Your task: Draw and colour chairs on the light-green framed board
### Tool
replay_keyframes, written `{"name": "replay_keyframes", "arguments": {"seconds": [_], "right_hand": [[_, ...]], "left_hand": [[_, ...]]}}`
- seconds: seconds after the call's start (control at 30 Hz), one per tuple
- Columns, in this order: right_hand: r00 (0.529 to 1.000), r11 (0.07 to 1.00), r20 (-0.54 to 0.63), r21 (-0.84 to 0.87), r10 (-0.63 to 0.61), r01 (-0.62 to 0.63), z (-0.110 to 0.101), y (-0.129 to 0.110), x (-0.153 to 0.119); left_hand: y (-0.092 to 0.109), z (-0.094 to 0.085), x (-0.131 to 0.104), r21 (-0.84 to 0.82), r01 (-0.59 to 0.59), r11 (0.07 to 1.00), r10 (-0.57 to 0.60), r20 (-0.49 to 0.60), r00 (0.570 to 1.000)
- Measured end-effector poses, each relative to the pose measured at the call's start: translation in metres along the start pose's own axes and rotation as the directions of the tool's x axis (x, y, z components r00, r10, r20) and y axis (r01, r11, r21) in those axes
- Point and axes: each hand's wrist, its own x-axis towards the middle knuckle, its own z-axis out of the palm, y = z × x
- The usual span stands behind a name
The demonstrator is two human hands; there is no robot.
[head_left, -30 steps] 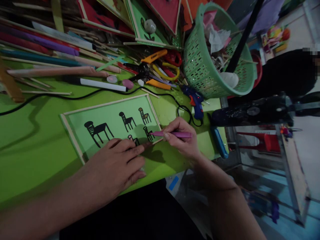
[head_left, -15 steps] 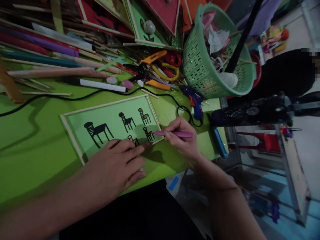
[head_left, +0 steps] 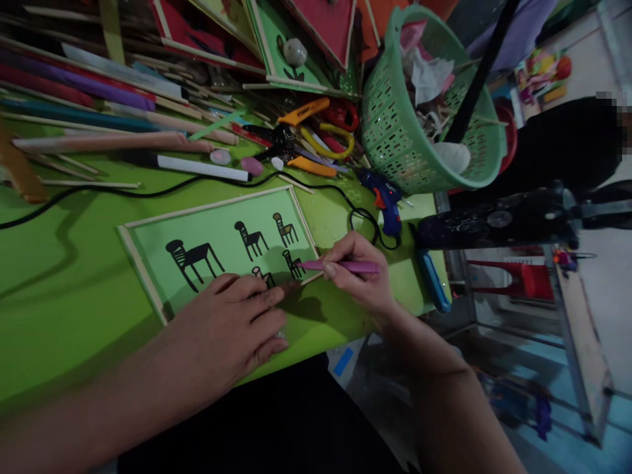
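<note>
A green card (head_left: 212,227) with a pale stick border lies on the table, bearing several dark chair drawings. My right hand (head_left: 360,270) pinches a pink marker pen (head_left: 363,266). Its tip meets the small lower-right chair drawing (head_left: 292,263). Across the card's near edge rests my left hand (head_left: 237,322), its fingers stretched out and the thumb beside the edge. These fingers partly cover another small chair drawing (head_left: 261,273). Something pale shows near the left thumb, too small to make out.
Behind the card run a black cord (head_left: 197,178) and a white marker (head_left: 202,168). A blue glue gun (head_left: 388,204), pliers (head_left: 281,138) and a green basket (head_left: 395,131) stand farther back. Sticks and rolled paper (head_left: 113,141) crowd the left. A black stand (head_left: 494,217) is at right.
The pink marker and my right hand have shifted very slightly at the same chair drawing. My left hand keeps its place on the card.
</note>
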Motion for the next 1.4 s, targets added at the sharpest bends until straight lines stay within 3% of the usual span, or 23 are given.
{"name": "replay_keyframes", "arguments": {"seconds": [0.93, 1.4], "right_hand": [[1.000, 1.000, 0.001, 0.000, 0.008, -0.008, -0.0003, 0.0026, 0.0000], [0.999, 1.000, -0.036, -0.010, 0.012, -0.013, 0.0002, 0.0042, -0.0010]], "left_hand": [[0.0017, -0.0004, -0.0002, -0.008, 0.036, 0.999, -0.035, 0.036, 0.999], [-0.0014, -0.0020, 0.0003, -0.011, -0.018, 1.000, 0.018, 0.009, 1.000]]}}
